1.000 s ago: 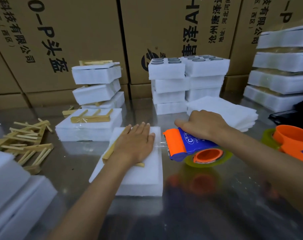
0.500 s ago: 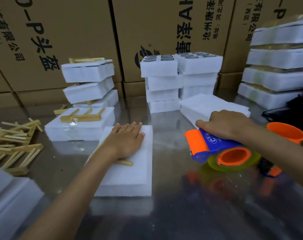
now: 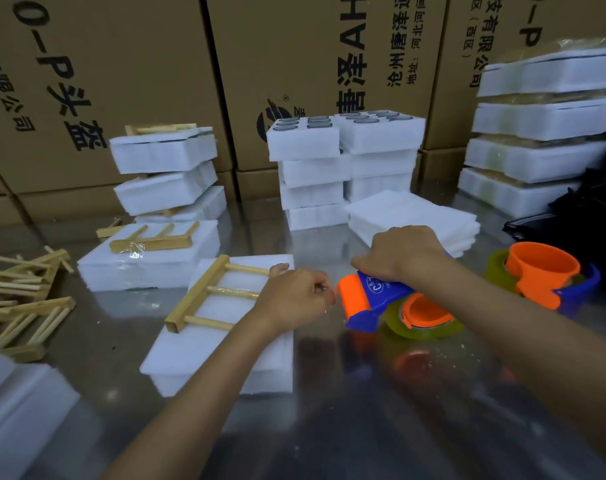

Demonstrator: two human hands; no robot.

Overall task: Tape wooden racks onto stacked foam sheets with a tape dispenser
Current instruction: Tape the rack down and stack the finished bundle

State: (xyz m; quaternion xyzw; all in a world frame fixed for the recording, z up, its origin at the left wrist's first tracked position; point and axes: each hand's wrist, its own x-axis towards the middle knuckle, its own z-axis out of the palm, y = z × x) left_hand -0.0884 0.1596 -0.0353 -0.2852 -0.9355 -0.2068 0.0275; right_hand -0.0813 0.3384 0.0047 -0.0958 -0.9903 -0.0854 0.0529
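Observation:
A wooden rack (image 3: 204, 296) with three pegs lies on a white stack of foam sheets (image 3: 208, 351) in front of me. My left hand (image 3: 294, 299) sits at the stack's right edge over the peg ends, fingers curled and pinching what looks like the clear tape end. My right hand (image 3: 402, 252) grips a blue and orange tape dispenser (image 3: 374, 299) from above. The dispenser rests on the shiny table just right of the foam, with its orange front close to my left fingers.
A taped foam stack with a rack (image 3: 149, 254) lies behind on the left, more such stacks (image 3: 163, 174) behind it. Loose wooden racks (image 3: 20, 292) are piled at far left. A second dispenser (image 3: 544, 275) sits right. Foam blocks (image 3: 343, 168) and cardboard boxes (image 3: 294, 64) line the back.
My left hand lifted off the rack, slid right and curled into a pinch, uncovering the rack. The dispenser, pulled away to the right half a second ago, is back beside the foam.

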